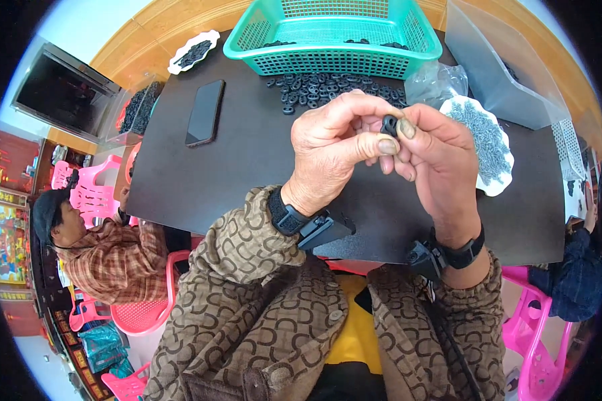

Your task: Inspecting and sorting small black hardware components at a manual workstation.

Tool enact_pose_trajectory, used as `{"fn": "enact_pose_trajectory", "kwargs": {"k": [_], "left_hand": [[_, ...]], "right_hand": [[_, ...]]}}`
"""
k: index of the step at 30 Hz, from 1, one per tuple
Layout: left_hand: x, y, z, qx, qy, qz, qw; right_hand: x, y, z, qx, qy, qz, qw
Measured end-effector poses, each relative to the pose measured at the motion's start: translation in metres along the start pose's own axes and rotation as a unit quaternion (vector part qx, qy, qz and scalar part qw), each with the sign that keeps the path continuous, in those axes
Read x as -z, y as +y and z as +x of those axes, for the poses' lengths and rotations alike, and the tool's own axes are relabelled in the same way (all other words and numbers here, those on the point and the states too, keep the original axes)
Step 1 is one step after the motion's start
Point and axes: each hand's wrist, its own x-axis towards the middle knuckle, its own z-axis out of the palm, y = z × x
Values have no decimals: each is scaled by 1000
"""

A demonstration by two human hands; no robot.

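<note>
Over the dark table my left hand [328, 150] and my right hand [446, 154] meet, both with thumb and forefinger pinched on one small black plastic cord lock [390, 125] with a hole in it. The other fingers curl behind it, so what else they may hold is hidden. Just beyond my hands lies a spread of similar black cord locks [308, 91]. To the right of my right hand, a white scalloped plate [510, 164] carries a heap of small metal springs [485, 137].
A green plastic basket [331, 65] with black pieces stands at the back. A clear bin [515, 80] and plastic bag [437, 81] sit back right. A phone [205, 112] and a white dish [194, 52] lie left. People sit left [114, 260] and right [575, 281].
</note>
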Motion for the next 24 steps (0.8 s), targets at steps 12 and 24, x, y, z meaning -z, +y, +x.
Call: {"fn": "enact_pose_trajectory", "kwargs": {"k": [12,24], "left_hand": [[-12,-16,4,59,25,-48,997],[5,-8,-19,211,171,154,950]], "right_hand": [[4,-1,-4,17,27,33,999],[223,-137,-26,89,287,-496,815]]}}
